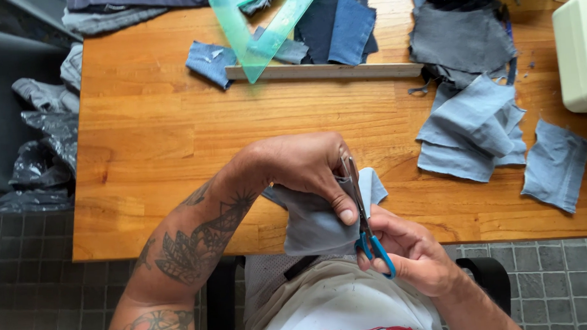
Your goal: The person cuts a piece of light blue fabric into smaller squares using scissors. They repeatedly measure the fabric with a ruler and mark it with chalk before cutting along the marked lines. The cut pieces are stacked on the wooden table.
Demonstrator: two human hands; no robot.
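cloth piece (pixel 315 219): light, limp, best pinched beside the cut | left hand (pixel 306 168) pinching it | right hand (pixel 410 252) gripping scissors (pixel 363 214), near table edge (pixel 147 245)

A wooden worktop (pixel 175 123) of glued honey-coloured planks fills most of the view, its grain running left to right and its varnish catching soft daylight. Below its near edge lies a floor (pixel 558 286) of small grey square tiles with dark joints. A black chair (pixel 486 275) shows at the bottom edge, partly hidden. To the left of the worktop, crumpled grey and black plastic bags (pixel 43 154) are heaped beside a dark grey surface (pixel 4 77). At the right edge a cream plastic casing (pixel 579 51) stands on the worktop, cut off by the frame.
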